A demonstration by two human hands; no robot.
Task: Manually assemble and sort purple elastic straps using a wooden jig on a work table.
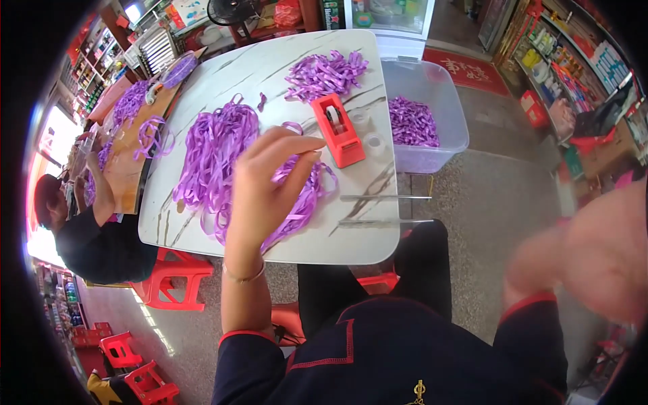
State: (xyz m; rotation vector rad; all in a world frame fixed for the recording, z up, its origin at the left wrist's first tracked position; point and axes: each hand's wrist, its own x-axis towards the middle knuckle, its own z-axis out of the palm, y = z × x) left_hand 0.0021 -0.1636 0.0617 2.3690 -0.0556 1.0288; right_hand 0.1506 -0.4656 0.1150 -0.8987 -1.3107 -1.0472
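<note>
Here, purple ribbons [209, 155] are lying left of centre, running mostly top to bottom. Above centre, a red tape dispenser [348, 150] is slanting lengthwise, upper left to lower right. The left hand [266, 179] is curling thumb toward finger; the right hand [601, 253] is blurring at far right. I cannot tell either grip.

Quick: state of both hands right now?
Left hand: thumb and forefinger nearly pinched together; whether they hold anything cannot be told.
Right hand: cannot be told; only a blurred arm shows.
</note>
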